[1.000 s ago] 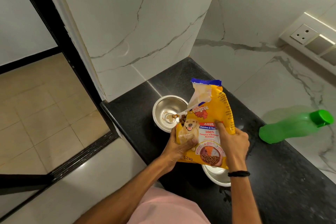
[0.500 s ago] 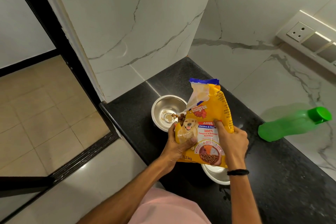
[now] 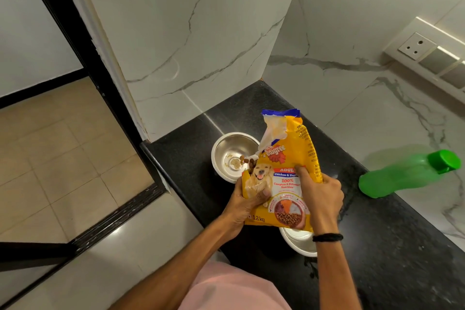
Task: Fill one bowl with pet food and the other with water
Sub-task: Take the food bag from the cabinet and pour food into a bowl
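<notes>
A yellow pet food bag is held tilted over a steel bowl on the black counter. Brown kibble spills from the bag's torn corner toward that bowl, which has a few pieces at its bottom. My left hand grips the bag's lower left edge. My right hand grips its right side. A second steel bowl sits nearer me, mostly hidden under the bag and my right wrist. A green water bottle lies on its side at the right, cap on.
White marble walls close the counter's far corner and right side. A socket plate is on the right wall. The counter's left edge drops to a tiled floor beside a black door frame. Wet patches show on the counter near the closer bowl.
The bag has stayed tilted over the far bowl and kibble has kept coming from its corner. Both hands hold their grip; the view shifted slightly.
</notes>
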